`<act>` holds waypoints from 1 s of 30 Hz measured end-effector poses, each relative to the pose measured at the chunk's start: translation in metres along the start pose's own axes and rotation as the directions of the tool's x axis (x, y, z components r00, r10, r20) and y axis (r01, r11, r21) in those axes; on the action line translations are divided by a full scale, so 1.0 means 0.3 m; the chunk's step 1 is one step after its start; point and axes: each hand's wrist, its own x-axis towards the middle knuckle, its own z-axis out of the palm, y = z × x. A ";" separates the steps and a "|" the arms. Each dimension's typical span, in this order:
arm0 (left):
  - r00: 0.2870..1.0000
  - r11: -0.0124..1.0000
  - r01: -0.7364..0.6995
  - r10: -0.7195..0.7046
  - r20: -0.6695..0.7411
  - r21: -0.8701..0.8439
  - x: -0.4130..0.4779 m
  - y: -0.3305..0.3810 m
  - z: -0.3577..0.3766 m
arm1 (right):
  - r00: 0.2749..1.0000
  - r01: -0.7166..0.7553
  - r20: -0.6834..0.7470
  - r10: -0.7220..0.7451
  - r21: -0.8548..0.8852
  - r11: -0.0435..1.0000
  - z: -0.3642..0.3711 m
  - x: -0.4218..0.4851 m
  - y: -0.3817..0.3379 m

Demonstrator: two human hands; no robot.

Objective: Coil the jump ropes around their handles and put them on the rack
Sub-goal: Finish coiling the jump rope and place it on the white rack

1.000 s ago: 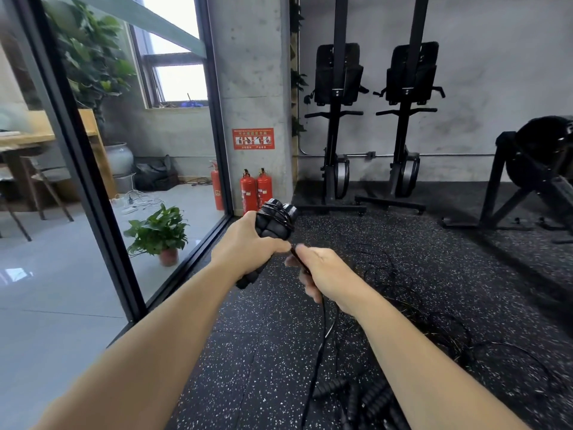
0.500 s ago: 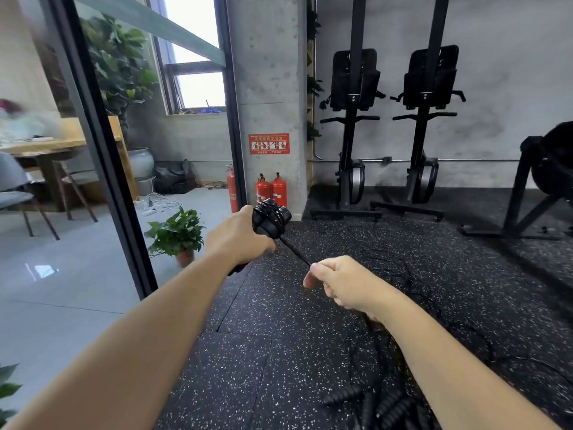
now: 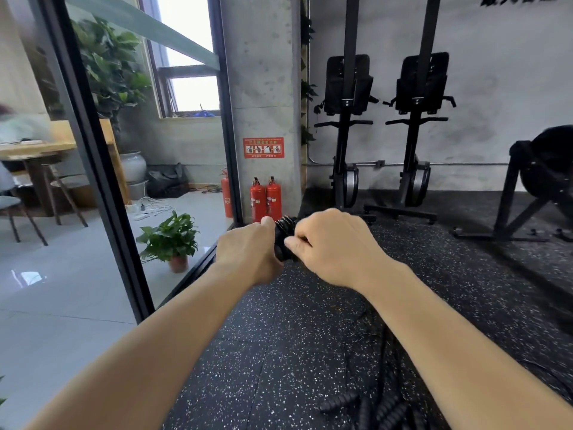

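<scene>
My left hand (image 3: 248, 252) grips the black handles of a jump rope (image 3: 283, 232), with black cord wound in coils around their top end. My right hand (image 3: 331, 246) is pressed against the coiled bundle from the right, fingers curled and pinching the cord at the coils; most of the bundle is hidden between the two hands. Loose black cord (image 3: 384, 342) trails down under my right forearm to the floor. Several more ribbed black handles (image 3: 372, 408) lie in a pile on the speckled rubber floor at the bottom. No rack is in view.
A glass partition with a black frame (image 3: 102, 187) runs along the left. A potted plant (image 3: 170, 240) and red fire extinguishers (image 3: 266, 198) stand by the concrete pillar. Two upright rowing machines (image 3: 347, 135) lean on the far wall; another black machine (image 3: 545, 187) stands at right.
My right hand has swung from down and right, where it held the cord stretched out, up to the handles, laying the cord onto the coils. The view has tilted up slightly.
</scene>
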 end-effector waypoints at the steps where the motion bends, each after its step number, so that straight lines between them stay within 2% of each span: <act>1: 0.998 0.998 -0.058 0.058 0.001 0.027 -0.011 0.014 -0.002 | 1.000 0.006 -0.005 -0.006 -0.009 1.000 -0.009 0.018 0.008; 4: 0.975 0.973 -0.223 0.221 0.029 0.066 -0.040 0.053 -0.012 | 0.998 0.038 -0.052 -0.041 -0.060 0.997 -0.020 0.069 0.050; 7: 0.924 0.924 -0.380 0.378 0.051 0.033 -0.063 0.079 -0.028 | 0.997 0.052 -0.048 -0.057 -0.105 0.993 -0.022 0.095 0.106; 13: 0.822 0.822 -0.567 0.569 0.040 -0.041 -0.077 0.076 -0.063 | 0.998 -0.017 0.065 0.010 0.109 0.994 -0.002 0.098 0.170; 16: 0.796 0.795 -0.600 0.604 0.029 -0.092 -0.085 0.073 -0.074 | 0.988 -0.119 0.138 0.072 0.371 0.921 0.022 0.097 0.193; 18: 0.796 0.788 -0.597 0.606 0.014 -0.151 -0.087 0.065 -0.078 | 0.975 -0.201 0.198 0.104 0.574 0.794 0.036 0.086 0.206; 20: 0.797 0.784 -0.589 0.603 0.020 -0.194 -0.092 0.059 -0.081 | 0.955 -0.274 0.274 0.112 0.676 0.685 0.060 0.077 0.219; 22: 0.800 0.784 -0.584 0.600 0.016 -0.212 -0.098 0.061 -0.083 | 0.923 -0.352 0.372 0.098 0.713 0.607 0.089 0.070 0.227; 24: 0.801 0.783 -0.584 0.599 0.007 -0.213 -0.105 0.070 -0.084 | 0.893 -0.402 0.445 0.073 0.713 0.574 0.111 0.064 0.237; 27: 0.804 0.785 -0.580 0.595 0.004 -0.219 -0.115 0.086 -0.097 | 0.887 -0.418 0.450 0.098 0.698 0.581 0.116 0.053 0.246; 30: 0.796 0.792 -0.603 0.605 -0.006 -0.092 -0.118 0.098 -0.118 | 0.904 -0.384 0.418 0.086 0.710 0.591 0.087 0.059 0.245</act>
